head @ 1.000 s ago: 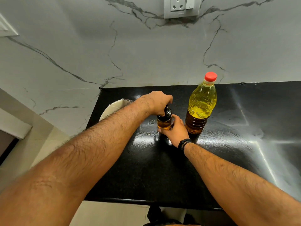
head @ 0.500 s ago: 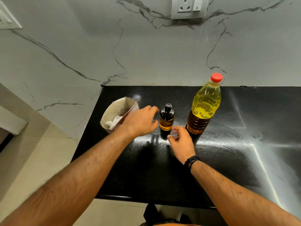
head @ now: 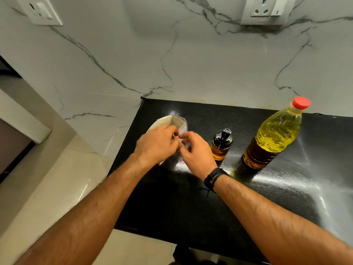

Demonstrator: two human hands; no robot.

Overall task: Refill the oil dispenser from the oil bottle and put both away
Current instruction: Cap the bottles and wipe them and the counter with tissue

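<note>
The small oil dispenser (head: 221, 145), amber glass with a black cap, stands upright on the black counter (head: 172, 199). To its right stands the large oil bottle (head: 275, 134), its red cap (head: 300, 103) on. Neither hand touches them. Both hands are left of the dispenser at an open carton (head: 168, 121) wrapped in clear plastic. My left hand (head: 158, 144) and my right hand (head: 196, 152) have curled fingers, and their tips meet at the carton's near right edge, pinching the clear plastic there. The hands are motion-blurred and hide most of the carton.
The counter ends at its left edge just beside the carton, with pale floor tiles (head: 57, 178) below. A marble wall runs behind, carrying a socket plate (head: 265, 8) and a switch plate (head: 41, 12). Bare black counter lies in front of and to the right of the bottle.
Both hands let go of the dispenser and moved left to the carton. The view has swung left and down.
</note>
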